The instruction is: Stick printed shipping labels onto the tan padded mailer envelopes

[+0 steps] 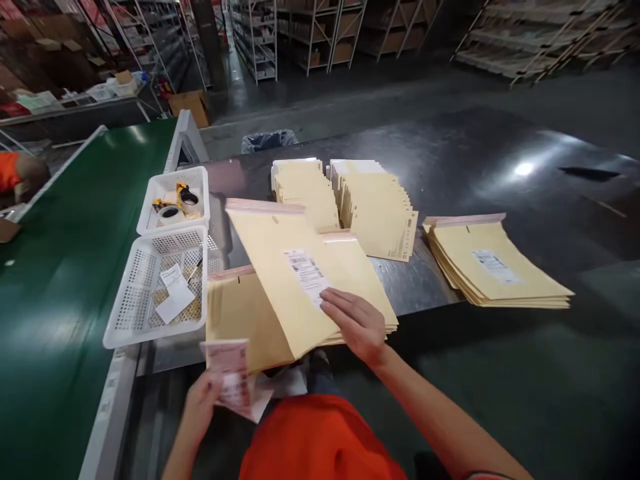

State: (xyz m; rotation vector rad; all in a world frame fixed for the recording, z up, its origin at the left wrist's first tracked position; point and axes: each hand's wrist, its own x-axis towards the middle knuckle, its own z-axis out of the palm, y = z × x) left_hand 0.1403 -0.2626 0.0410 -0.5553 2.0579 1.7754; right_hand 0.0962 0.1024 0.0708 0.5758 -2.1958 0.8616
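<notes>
My left hand is closed on a strip of printed labels, whose paper hangs down below it. The fingers of my right hand lie stretched out on the lower end of a white printed label. That label is on a tilted yellow mailer envelope. Beneath it, other mailers lie in a pile to the right, and another yellow mailer shows at the left.
Two rows of small yellow envelopes stand behind. A stack of labelled mailers lies right. White baskets with tape dispensers and paper stand left, beside a green conveyor belt. A person's orange sleeve shows at far left.
</notes>
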